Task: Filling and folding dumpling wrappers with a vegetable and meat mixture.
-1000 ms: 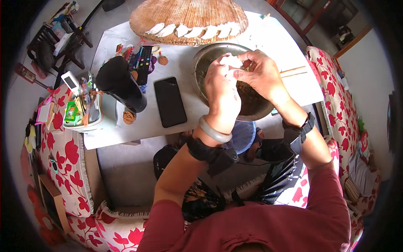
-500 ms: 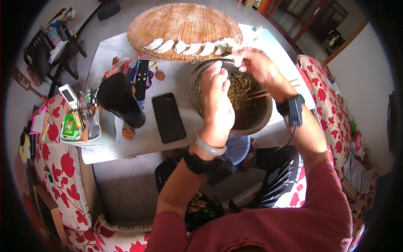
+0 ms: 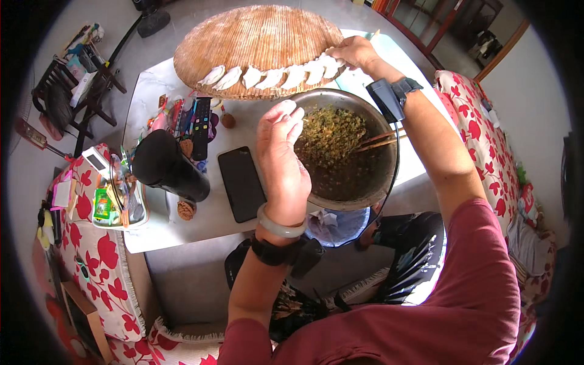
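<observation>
My right hand (image 3: pixel 356 52) reaches to the right end of a round woven tray (image 3: pixel 255 36), its fingers closed on the last dumpling (image 3: pixel 330 63) of a row. Several white folded dumplings (image 3: pixel 271 77) line the tray's near edge. Left of a metal bowl (image 3: pixel 380 188), my left hand (image 3: pixel 283 155) is raised with loosely curled fingers, whitened at the tips and holding nothing visible. Chopped green filling (image 3: pixel 331 134) fills part of the bowl. A pair of chopsticks (image 3: pixel 378 142) leans in it over the right rim.
A black phone (image 3: pixel 241 185) lies left of my left hand. Beyond it stand a dark tumbler (image 3: pixel 167 164), a remote control (image 3: pixel 201 128) and a walnut (image 3: pixel 186 210). At the table's left end is a filled bin (image 3: pixel 131 224). A pale green board (image 3: pixel 389 52) lies at the right.
My right hand has moved up and away from above the bowl to the tray's right end. My left hand has drawn left, uncovering more of the filling.
</observation>
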Demonstrator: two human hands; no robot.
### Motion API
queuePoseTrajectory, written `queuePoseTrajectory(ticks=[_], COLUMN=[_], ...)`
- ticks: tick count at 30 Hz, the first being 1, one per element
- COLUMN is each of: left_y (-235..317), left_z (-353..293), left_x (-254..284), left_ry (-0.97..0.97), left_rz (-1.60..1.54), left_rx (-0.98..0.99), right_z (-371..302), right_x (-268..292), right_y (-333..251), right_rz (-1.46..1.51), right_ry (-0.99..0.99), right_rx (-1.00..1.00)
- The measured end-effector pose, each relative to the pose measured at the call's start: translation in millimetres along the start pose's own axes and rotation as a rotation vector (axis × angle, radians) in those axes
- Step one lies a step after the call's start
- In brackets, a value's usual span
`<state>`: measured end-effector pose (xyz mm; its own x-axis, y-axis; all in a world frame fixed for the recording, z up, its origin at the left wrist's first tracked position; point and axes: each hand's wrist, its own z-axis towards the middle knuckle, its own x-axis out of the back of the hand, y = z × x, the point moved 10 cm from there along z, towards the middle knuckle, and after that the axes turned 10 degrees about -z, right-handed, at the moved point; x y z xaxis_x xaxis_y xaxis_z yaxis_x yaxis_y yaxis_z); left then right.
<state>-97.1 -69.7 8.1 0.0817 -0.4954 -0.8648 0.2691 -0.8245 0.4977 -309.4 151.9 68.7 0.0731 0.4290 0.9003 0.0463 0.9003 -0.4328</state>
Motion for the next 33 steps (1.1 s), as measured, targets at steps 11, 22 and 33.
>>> queuePoseTrajectory(ticks=[11, 22, 33], left_y=[10.9, 6.5, 7.9], left_z=[9.2, 42.7, 48.9], left_x=[13.1, 59.9, 38.8], left_ry=[0.041, 0.204, 0.034], left_rz=[0.021, -0.129, -0.27], left_rx=[-0.03, 0.102, 0.244], right_z=[-6.6, 7.2, 26.2], right_x=[3.2, 17.8, -53.9], right_y=[-0.9, 32.6, 85.0], right_rz=[0.198, 0.12, 0.898], right_ry=[0.053, 0.175, -0.106], right_rx=[0.104, -0.03, -0.344])
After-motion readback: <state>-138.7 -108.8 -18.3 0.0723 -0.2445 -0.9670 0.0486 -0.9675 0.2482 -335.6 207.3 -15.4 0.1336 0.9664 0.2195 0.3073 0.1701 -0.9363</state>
